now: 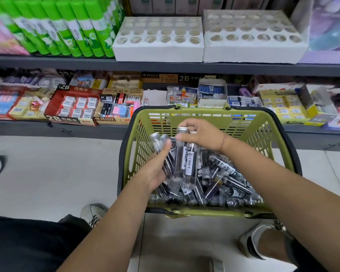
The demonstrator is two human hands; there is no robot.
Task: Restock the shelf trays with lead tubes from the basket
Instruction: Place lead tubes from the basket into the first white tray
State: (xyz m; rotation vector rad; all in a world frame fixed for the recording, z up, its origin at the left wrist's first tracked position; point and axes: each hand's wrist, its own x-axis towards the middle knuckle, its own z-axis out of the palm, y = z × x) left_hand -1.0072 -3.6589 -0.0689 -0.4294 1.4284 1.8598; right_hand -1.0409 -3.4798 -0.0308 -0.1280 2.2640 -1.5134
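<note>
Plastic lead tubes (188,160) are gripped in left hand (155,171) and right hand (202,134) over the basket (130,154); next probably comes slotting them into the shelf trays (159,50).

Olive-green lattice basket (263,134), black rim; clear lead tubes (224,173), silver caps, black-and-white barcode labels; plain white shelf trays (159,53); bright green glue sticks (77,32); red eraser box (57,101).

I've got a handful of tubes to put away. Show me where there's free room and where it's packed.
Free: the round holes of both white trays, left tray beside the green glue sticks, right tray beside the purple box; all visible holes look empty. Crowded: the lower shelf of eraser boxes and the basket, heaped with tubes.
</note>
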